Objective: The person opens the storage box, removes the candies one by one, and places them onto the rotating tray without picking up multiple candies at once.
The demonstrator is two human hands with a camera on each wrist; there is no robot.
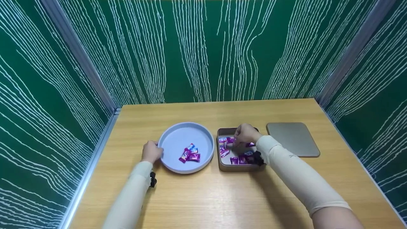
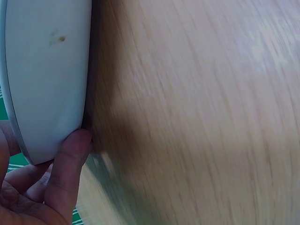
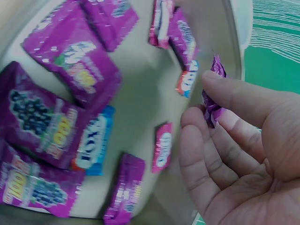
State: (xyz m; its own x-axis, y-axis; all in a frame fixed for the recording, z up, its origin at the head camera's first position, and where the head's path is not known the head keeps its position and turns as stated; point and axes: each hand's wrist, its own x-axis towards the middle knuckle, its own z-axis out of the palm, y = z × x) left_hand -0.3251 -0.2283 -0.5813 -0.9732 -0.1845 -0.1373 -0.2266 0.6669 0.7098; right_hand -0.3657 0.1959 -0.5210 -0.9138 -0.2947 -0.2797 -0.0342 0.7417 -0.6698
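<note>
My left hand [image 1: 152,152] grips the left rim of a round pale plate [image 1: 173,140], which stands flat on the table. In the left wrist view the thumb presses the outer wall of the plate [image 2: 49,84] and fingers curl round the edge. Several wrapped candies [image 1: 194,157], purple and blue, lie in the plate. Over an open metal tin [image 1: 240,168], my right hand [image 1: 246,134] pinches a purple-wrapped candy [image 3: 211,104] between thumb and fingers. More purple, blue and pink candies [image 3: 89,75] lie inside the tin, along its sides.
The flat metal lid [image 1: 294,140] lies on the table to the right of the tin, behind the right forearm. The wooden table [image 1: 197,197] meets green walls with white lines [image 1: 190,51] at the back and sides.
</note>
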